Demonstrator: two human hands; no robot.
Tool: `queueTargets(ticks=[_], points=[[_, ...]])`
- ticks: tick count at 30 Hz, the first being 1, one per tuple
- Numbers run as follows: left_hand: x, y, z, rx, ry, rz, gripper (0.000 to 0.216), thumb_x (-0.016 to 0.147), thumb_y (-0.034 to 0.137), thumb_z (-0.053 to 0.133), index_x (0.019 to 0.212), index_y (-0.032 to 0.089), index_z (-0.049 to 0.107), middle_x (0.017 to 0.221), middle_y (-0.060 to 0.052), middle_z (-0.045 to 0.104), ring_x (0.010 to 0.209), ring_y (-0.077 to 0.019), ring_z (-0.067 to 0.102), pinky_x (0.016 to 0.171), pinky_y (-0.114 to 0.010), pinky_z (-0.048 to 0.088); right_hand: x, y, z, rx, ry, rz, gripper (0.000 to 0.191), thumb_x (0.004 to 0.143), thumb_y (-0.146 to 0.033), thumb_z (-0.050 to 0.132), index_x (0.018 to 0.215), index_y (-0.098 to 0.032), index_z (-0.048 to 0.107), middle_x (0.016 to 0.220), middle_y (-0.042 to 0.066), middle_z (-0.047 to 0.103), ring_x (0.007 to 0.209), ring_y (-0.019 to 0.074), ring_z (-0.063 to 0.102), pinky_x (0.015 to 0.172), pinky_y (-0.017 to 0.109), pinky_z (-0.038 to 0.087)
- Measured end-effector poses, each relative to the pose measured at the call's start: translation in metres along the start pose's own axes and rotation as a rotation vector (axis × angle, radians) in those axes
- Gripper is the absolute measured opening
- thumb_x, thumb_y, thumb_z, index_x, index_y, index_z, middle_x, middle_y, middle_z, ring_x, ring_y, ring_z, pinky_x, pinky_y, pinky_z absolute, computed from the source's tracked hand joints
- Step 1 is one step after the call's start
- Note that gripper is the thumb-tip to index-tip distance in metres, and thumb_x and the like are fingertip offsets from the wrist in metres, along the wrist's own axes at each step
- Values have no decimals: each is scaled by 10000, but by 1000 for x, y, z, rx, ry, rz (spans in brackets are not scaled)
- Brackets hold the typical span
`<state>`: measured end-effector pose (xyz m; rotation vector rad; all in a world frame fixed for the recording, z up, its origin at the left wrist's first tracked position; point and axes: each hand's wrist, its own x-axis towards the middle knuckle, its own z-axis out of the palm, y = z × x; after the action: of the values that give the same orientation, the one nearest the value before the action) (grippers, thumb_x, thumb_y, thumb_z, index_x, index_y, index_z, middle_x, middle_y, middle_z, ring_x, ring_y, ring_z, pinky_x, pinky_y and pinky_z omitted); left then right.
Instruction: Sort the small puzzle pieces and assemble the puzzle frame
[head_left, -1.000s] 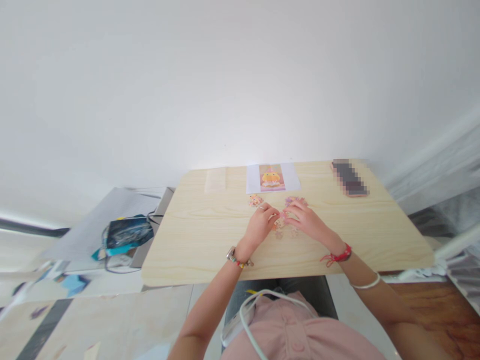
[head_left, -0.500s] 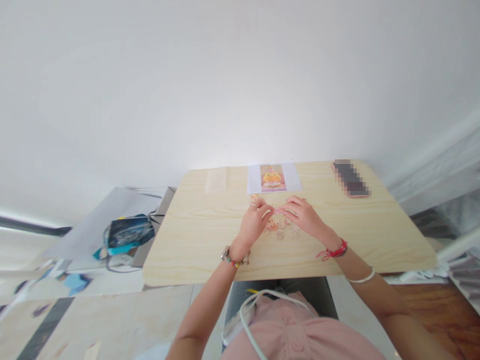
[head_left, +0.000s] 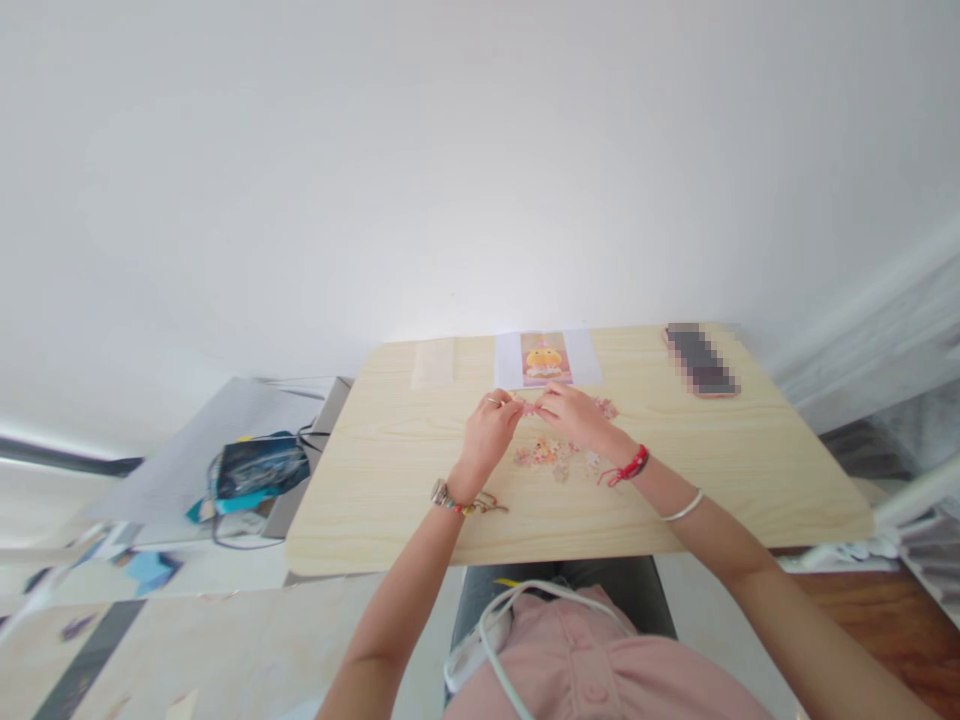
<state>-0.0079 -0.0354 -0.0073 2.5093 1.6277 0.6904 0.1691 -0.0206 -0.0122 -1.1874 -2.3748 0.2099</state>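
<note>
Just in front of the printed picture sheet [head_left: 508, 360], my left hand [head_left: 487, 432] and my right hand [head_left: 574, 415] meet with fingertips pinched round small pink jigsaw pieces [head_left: 529, 409]. Whether those pieces are joined, I cannot tell. Each hand is closed. Loose jigsaw pieces [head_left: 546, 452], orange, pink and pale, lie in a pile below my fingers. More pink pieces [head_left: 606, 408] show beyond my right hand. The sheet carries a picture of a yellow figure on a pink ground.
A phone [head_left: 701, 360], blurred out, lies at the table's right rear. At the left rear is a pale translucent sheet [head_left: 433, 363]. The wooden table [head_left: 375, 480] backs onto a white wall. Left of it, a dark bag [head_left: 262, 468] with cords rests on a lower surface.
Both hands have shifted left and slightly away from me, nearer the picture sheet, still pinching pink pieces. The loose pile and the pink pieces at the right are now more exposed.
</note>
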Motion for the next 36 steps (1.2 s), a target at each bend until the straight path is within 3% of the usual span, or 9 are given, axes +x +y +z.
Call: queueTargets(ticks=[15,21,26,30,36], points=[[11,1,3,-17,8,-11,162,835,233,472,804,200,628,841,-40,547,761,-130,517,618,-217,402,3,10,-1,20,27,18,149,835,-221,494,822,-164,631,821,46,532,763,140,520,701,267,407],[18,-20,-4,38,32,-75,155,823,247,494,804,195,638,848,-49,542,776,-148,524,627,-228,411,38,3,7,-12,-32,-14,172,836,-225,498,770,-140,632,822,54,531,739,136,506,676,261,382],[15,-39,-5,75,-27,-148,168,827,226,483,821,183,645,857,-54,541,779,-148,533,645,-231,419,56,-4,19,-15,-121,-41,178,839,-199,490,752,-126,628,792,38,503,677,104,481,634,227,351],[8,-42,3,50,-110,-143,160,820,213,492,809,182,649,859,-49,543,782,-141,543,669,-230,429,46,-1,18,23,-132,-34,170,835,-164,482,755,-126,627,791,32,497,662,96,469,629,223,350],[7,-39,7,-4,-166,-134,170,821,213,484,833,191,652,875,-47,544,801,-143,556,700,-239,443,9,13,-4,87,-2,13,156,830,-176,477,783,-148,623,831,47,526,756,132,506,692,258,396]])
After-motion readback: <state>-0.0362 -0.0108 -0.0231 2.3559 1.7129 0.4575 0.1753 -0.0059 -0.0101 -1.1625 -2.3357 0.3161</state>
